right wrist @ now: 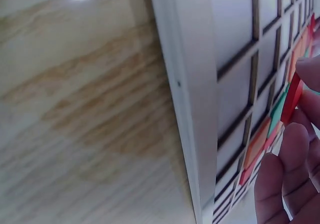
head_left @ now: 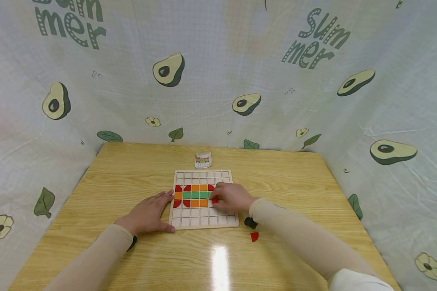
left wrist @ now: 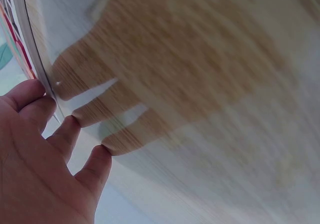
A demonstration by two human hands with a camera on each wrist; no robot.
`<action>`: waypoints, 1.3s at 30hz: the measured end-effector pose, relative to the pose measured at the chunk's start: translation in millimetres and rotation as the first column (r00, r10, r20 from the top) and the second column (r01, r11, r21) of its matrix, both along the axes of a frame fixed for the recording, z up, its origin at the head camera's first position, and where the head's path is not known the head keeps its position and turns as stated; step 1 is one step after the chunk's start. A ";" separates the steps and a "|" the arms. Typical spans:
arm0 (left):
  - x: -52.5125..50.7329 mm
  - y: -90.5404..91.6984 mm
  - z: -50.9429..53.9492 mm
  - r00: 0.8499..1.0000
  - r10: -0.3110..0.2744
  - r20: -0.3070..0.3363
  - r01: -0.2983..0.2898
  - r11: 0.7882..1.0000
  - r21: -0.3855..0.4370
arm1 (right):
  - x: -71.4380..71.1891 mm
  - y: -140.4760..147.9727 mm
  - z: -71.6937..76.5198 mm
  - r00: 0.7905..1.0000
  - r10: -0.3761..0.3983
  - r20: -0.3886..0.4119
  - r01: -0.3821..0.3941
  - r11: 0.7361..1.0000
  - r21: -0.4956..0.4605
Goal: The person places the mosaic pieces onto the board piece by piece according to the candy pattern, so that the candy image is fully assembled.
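Observation:
A white grid board (head_left: 189, 221) with a pale wooden rim lies on the table, its middle rows filled with red, orange and green tiles. My right hand (head_left: 233, 197) is over the right part of these rows and pinches a red tile (right wrist: 292, 98) between thumb and finger, just above the grid. My left hand (head_left: 150, 213) rests at the board's left edge, fingers spread, with fingertips touching the rim in the left wrist view. Part of the tile pattern is hidden under my right hand.
A loose red quarter-round tile (head_left: 254, 237) lies on the wooden table (head_left: 138, 161) below my right forearm. Behind the board is a small pattern card (head_left: 203, 160). A printed curtain (head_left: 211, 72) hangs around the table's back and sides.

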State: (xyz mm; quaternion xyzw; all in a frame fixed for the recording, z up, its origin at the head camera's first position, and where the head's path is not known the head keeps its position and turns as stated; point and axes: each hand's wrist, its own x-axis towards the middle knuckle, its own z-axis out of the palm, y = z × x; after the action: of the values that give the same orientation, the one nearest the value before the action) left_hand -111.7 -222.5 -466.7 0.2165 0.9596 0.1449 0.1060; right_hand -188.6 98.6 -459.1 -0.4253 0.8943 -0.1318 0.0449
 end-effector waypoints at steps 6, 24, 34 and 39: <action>0.0 0.3 1.5 1.000 0.002 0.005 -0.002 1.000 0.003 | -1.1 -3.5 -10.8 1.000 0.006 -0.026 -0.006 1.000 -0.011; 0.8 1.9 2.8 1.000 0.000 0.004 0.000 1.000 0.009 | 4.4 -8.5 -8.3 0.998 -0.036 -0.041 0.036 0.999 0.014; 1.3 0.4 -1.0 1.000 -0.005 -0.011 0.005 1.000 0.025 | 5.5 -0.8 -2.5 0.999 -0.029 -0.036 0.030 0.999 0.024; 0.8 0.5 0.1 1.000 0.003 -0.002 -0.003 1.000 0.015 | 8.3 13.1 5.5 0.999 -0.034 -0.017 0.034 0.999 0.024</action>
State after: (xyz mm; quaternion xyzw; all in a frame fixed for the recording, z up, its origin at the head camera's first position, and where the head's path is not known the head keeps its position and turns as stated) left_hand -110.9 -222.0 -466.6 0.2162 0.9589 0.1523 0.1032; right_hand -180.3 111.7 -453.6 -0.4106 0.9032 -0.1181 0.0404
